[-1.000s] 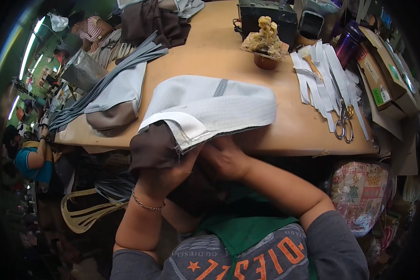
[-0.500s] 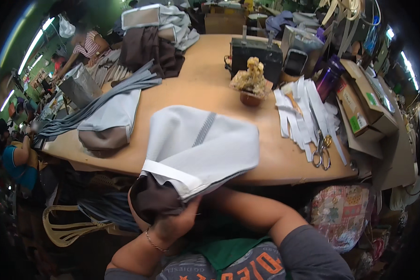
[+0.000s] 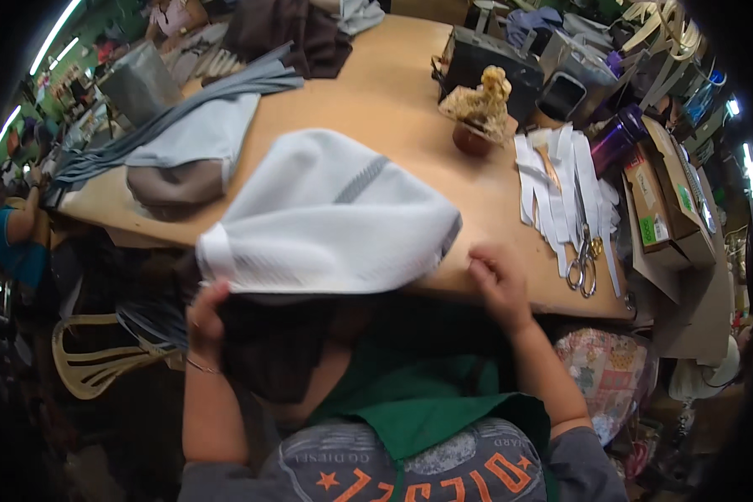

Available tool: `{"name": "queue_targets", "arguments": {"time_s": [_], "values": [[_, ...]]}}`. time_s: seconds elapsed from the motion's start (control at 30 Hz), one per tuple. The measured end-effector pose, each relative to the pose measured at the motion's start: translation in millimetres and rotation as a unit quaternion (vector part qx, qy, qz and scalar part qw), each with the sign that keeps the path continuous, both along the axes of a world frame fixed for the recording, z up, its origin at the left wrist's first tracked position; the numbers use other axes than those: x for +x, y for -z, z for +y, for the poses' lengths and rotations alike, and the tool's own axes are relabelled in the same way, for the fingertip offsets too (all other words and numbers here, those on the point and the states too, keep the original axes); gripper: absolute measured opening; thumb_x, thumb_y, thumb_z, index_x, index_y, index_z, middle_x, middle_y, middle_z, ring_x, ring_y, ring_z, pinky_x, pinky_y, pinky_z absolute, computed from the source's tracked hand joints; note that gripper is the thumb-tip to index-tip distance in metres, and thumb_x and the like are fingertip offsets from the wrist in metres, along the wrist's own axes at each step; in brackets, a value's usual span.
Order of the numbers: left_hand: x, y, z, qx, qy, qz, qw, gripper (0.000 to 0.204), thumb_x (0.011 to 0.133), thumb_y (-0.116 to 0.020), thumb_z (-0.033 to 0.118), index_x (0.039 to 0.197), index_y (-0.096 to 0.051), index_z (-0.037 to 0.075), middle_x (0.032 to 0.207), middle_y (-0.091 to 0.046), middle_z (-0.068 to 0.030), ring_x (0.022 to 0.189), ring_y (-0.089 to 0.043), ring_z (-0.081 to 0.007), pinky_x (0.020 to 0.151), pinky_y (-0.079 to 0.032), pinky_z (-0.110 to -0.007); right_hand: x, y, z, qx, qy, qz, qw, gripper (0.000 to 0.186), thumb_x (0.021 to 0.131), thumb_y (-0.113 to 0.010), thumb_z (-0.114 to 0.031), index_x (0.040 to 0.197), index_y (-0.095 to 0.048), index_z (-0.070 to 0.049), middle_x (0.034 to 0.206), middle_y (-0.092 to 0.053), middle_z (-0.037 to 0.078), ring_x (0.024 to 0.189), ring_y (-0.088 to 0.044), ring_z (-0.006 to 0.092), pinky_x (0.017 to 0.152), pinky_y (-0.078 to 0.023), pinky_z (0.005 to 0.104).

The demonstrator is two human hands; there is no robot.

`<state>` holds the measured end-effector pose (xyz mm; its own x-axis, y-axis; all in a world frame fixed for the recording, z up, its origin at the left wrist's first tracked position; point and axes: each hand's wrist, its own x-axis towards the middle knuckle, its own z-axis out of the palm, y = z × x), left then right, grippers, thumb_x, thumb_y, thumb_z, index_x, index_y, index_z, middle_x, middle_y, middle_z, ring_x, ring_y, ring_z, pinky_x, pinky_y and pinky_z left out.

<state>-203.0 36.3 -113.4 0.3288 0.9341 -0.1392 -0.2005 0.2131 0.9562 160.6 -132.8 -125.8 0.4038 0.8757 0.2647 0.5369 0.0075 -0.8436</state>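
A light grey fabric piece [image 3: 326, 209] with a darker grey mesh stripe lies over the table's near edge, its lower part hanging toward me. A white band [image 3: 217, 251] runs at its left corner, and dark brown cloth [image 3: 280, 351] hangs below it. My left hand [image 3: 207, 322] pinches the piece at the left corner, just under the white band. My right hand [image 3: 502, 284] is off the fabric, right of its corner at the table edge. Its fingers are curled in, and nothing shows in them.
Scissors [image 3: 582, 263] lie on white strips [image 3: 552, 180] at the right, near a purple bottle [image 3: 617, 140] and a cardboard box [image 3: 665, 197]. A food tub [image 3: 473, 138] stands farther back. Another grey-and-brown piece [image 3: 180, 180] and grey strips [image 3: 201, 109] lie left. Co-workers sit far left.
The fabric piece has swung left and flattened out, its lower edge now running straight across. My left hand has moved left with its corner; my right hand has come out from beneath it to the right.
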Motion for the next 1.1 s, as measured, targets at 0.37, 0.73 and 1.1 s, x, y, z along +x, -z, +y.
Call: {"name": "queue_targets", "arguments": {"time_s": [0.37, 0.73, 1.1], "values": [[27, -23, 26, 0.033, -0.019, -0.172, 0.984, 0.054, 0.088, -0.044, 0.041, 0.120, -0.043, -0.002, 0.117, -0.049, -0.0107, 0.107, -0.048, -0.0207, 0.093, -0.038, -0.034, -22, -11, 118, 0.185, 0.068, 0.164, 0.966, 0.021, 0.089, -0.050, -0.020, 0.084, -0.057, -0.001, 0.066, -0.055, 0.002, 0.062, -0.049, 0.0101, 0.057, -0.041, 0.0260], [36, -18, 17, 0.102, 0.006, -0.097, 0.990, 0.049, 0.091, -0.040, 0.030, 0.125, -0.036, -0.005, 0.124, -0.044, -0.0140, 0.112, -0.045, -0.0241, 0.093, -0.036, -0.036, 10, -98, 70, 0.316, 0.111, -0.291, 0.896, 0.017, 0.086, -0.054, -0.017, 0.080, -0.055, -0.001, 0.063, -0.051, 0.009, 0.053, -0.052, 0.0187, 0.048, -0.040, 0.0299], [82, -13, 37, -0.073, 0.087, -0.177, 0.978, 0.044, 0.090, -0.041, 0.025, 0.123, -0.040, -0.005, 0.119, -0.050, -0.0128, 0.106, -0.051, -0.0225, 0.092, -0.039, -0.033, 19, 20, 44, 0.027, 0.043, 0.235, 0.971, 0.059, 0.077, -0.065, -0.013, 0.123, -0.032, 0.002, 0.084, -0.056, 0.007, 0.074, -0.054, 0.0105, 0.062, -0.044, 0.0224]]}}
